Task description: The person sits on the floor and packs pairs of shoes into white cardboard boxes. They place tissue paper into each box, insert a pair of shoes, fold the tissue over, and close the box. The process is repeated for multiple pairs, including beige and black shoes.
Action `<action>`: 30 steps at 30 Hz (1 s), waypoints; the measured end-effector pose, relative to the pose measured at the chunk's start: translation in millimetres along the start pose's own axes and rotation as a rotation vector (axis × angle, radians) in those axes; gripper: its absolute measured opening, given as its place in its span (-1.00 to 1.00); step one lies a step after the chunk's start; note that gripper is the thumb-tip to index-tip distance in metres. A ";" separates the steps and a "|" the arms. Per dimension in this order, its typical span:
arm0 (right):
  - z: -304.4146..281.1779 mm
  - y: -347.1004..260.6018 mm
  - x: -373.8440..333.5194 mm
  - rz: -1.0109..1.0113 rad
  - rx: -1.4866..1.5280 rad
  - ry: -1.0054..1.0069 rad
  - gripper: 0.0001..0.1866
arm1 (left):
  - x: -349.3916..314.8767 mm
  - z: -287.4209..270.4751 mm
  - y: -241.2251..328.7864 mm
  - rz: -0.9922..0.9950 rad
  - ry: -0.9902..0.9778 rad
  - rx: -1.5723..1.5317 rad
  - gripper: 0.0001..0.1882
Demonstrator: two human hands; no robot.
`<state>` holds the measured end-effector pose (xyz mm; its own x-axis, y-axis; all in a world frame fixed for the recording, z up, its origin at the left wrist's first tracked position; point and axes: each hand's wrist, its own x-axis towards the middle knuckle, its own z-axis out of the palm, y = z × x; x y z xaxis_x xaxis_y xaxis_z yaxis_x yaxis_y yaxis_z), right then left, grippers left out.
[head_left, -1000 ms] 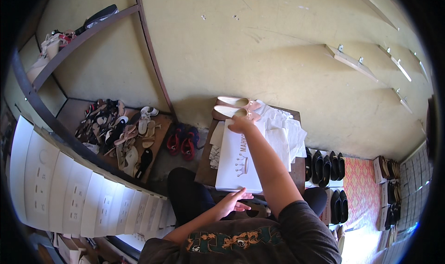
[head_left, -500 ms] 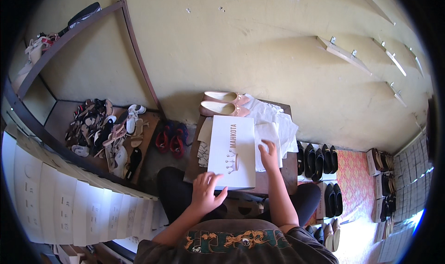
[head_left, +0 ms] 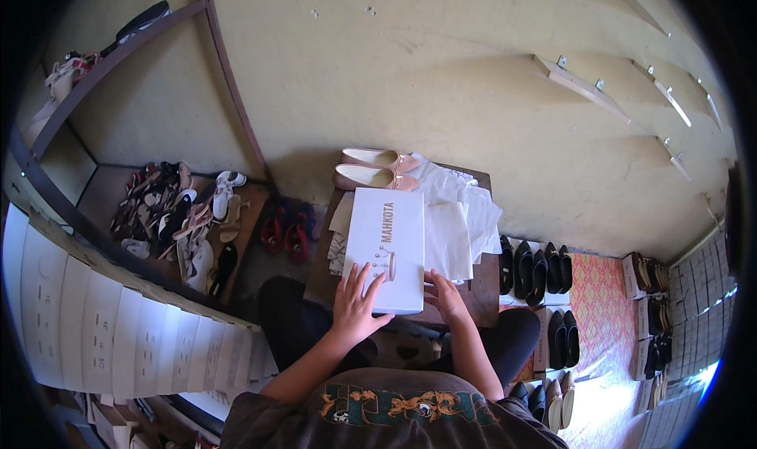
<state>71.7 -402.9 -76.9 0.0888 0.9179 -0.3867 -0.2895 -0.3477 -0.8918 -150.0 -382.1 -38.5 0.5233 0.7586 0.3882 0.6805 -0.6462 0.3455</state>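
A white shoe box (head_left: 406,275) with a crown drawing and lettering on its lid lies closed on a small dark table (head_left: 481,301). My left hand (head_left: 359,305) rests over the box's near left corner, fingers spread on the lid and thumb along the near edge. Against the right side of the box, close to its near end, is my right hand (head_left: 446,298), with its fingers extended and slightly apart. Behind the box stands a pair of pinkish flat shoes (head_left: 377,178) with small bows. White wrapping paper (head_left: 449,240) spreads out beside and partly under the box.
Red and blue footwear (head_left: 296,240) sits on the floor left of the table. Further left are a pile of sandals (head_left: 185,224) and stacked white boxes (head_left: 118,331). Black flat shoes (head_left: 530,272) stand in rows on the right, near a patterned red mat (head_left: 603,291).
My left hand has moved forward onto the lid. My right hand has come down and inward from above the paper to the box's right side. The view has shifted slightly.
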 end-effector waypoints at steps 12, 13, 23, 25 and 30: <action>-3.7 -5.1 -2.4 0.050 -0.002 -0.030 -0.31 | -0.5 -2.3 2.5 0.041 0.141 -0.085 -0.24; -4.2 -6.3 -3.2 0.055 0.000 -0.040 -0.32 | 1.2 -3.4 4.0 0.041 0.162 -0.103 -0.26; 9.2 -10.1 -11.8 -0.050 -0.201 -0.057 -0.37 | -8.0 -2.2 -18.4 -0.182 0.511 -1.207 -0.11; 12.3 -5.5 -8.9 -0.111 -0.283 -0.080 -0.35 | -15.4 -7.8 -27.7 -0.261 0.571 -1.240 -0.16; 9.2 1.6 -1.2 -0.166 -0.298 -0.094 -0.41 | -28.9 -26.4 -39.9 -0.337 0.747 -1.026 -0.23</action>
<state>62.3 -402.8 -75.7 0.0191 0.9753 -0.2202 0.0140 -0.2205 -0.9753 -205.9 -380.5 -41.0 -0.2283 0.8795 0.4175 -0.1491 -0.4554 0.8777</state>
